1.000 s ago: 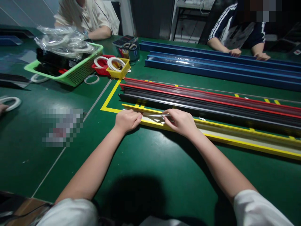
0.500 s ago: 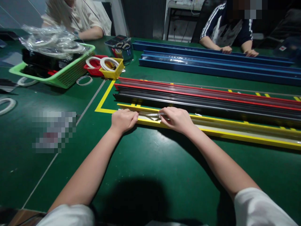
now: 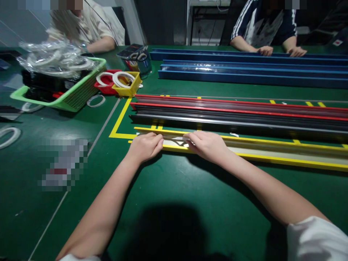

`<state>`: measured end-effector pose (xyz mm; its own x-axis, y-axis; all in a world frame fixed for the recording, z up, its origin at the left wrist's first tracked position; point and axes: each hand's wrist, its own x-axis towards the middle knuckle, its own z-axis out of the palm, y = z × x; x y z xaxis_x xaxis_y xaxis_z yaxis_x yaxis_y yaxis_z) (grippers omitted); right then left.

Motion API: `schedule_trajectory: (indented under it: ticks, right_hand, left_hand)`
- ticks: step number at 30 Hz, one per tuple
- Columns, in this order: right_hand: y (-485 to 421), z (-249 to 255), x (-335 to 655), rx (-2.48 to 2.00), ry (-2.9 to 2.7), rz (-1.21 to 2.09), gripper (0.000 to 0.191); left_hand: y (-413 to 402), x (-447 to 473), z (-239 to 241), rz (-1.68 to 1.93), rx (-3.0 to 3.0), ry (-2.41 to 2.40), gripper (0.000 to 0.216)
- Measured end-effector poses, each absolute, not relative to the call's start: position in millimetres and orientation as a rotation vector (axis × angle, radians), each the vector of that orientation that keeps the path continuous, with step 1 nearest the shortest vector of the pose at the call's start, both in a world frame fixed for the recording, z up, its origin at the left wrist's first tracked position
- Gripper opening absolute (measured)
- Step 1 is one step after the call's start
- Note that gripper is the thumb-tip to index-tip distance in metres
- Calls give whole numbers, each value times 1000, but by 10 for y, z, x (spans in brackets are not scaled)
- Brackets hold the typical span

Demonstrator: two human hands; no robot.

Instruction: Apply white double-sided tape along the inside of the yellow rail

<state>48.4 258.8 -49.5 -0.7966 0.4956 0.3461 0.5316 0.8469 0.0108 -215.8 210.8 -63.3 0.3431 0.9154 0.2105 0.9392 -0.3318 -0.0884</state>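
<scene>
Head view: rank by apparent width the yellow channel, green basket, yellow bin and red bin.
1. Yellow channel, running past the right edge
2. Green basket
Unranked: yellow bin and red bin look alike; the red is partly hidden.

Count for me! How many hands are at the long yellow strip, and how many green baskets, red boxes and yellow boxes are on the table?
Hands at the yellow strip: 2, left hand and right hand
Green baskets: 1
Red boxes: 1
Yellow boxes: 1
Total: 5
</scene>
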Motion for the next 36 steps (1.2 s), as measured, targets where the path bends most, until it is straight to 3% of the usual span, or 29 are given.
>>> schedule_trajectory:
  ticks: [19,36]
  right_hand:
    - [2623,-419,518,-922,-2637,181,28]
    - [2627,-397,517,-964,-2669,190,30]
  left_hand:
    - [2093,-2158,-628,-189,-2412,-1781,34]
    - [2083,-2111,-566,-195,-2459,-1840,35]
